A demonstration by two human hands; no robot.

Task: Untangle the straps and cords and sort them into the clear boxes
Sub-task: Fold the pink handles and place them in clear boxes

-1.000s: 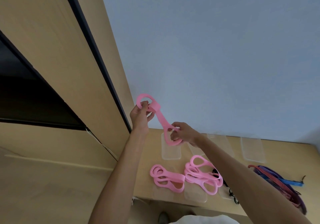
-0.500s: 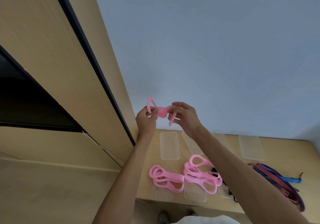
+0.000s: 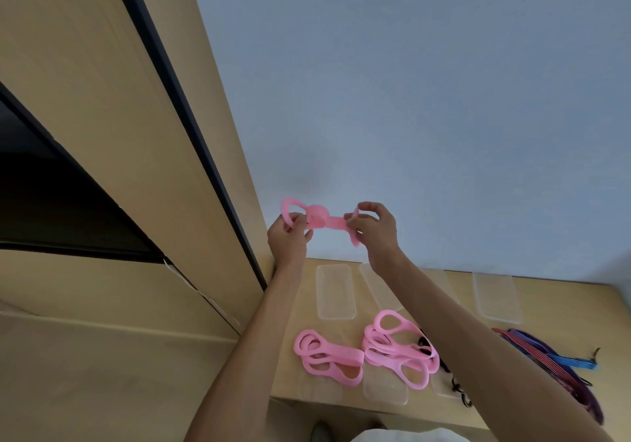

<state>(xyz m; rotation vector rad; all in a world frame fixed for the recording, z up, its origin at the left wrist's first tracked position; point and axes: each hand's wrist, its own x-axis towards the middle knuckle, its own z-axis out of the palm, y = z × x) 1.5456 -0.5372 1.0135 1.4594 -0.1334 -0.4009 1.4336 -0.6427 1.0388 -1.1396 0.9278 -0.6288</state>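
Observation:
I hold one pink strap [image 3: 319,220] up in front of the wall, stretched level between both hands. My left hand [image 3: 288,238] pinches its left loop. Its right end is gripped by my right hand [image 3: 374,228], and a short piece hangs below those fingers. On the wooden table [image 3: 553,308] lie two piles of pink straps, one to the left [image 3: 326,356] and a bigger one [image 3: 399,347] beside it, each over a clear box. A bundle of red, purple and blue cords [image 3: 553,366] lies at the right.
Three clear lids or boxes [image 3: 335,291] [image 3: 379,284] [image 3: 496,296] lie flat near the wall. Clear boxes [image 3: 386,390] stand at the table's front edge. A tall wooden cabinet [image 3: 136,134] with a dark opening bounds the left. Thin black cords [image 3: 457,388] lie under my right forearm.
The strap went from hanging slanted to folded close, and is now pulled level between my hands. My right hand rose from table height to the left hand's level.

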